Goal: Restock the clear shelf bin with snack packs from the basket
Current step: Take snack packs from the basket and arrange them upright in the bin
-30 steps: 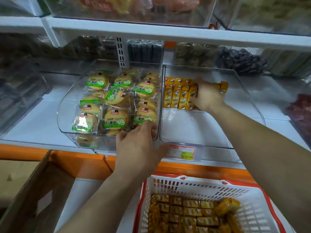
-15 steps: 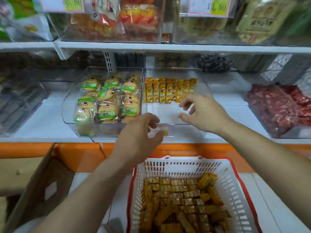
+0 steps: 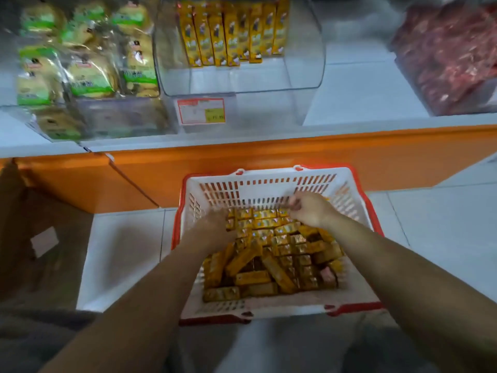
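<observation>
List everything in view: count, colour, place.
basket: one, white with red rim, floor below the shelf.
snack packs: many, yellow, piled in the basket.
clear bin: one, on the shelf, centre.
standing packs: one row, yellow, back of the clear bin.
price tag: one, red-edged, bin's front.
cake packs: many, green labels, bin at left.
red packs: a heap, dark red, bin at right.
cardboard box: one, brown, floor at left.
left hand: on the basket's packs, grip blurred.
right hand: fingers curled, over the basket's far end.
</observation>
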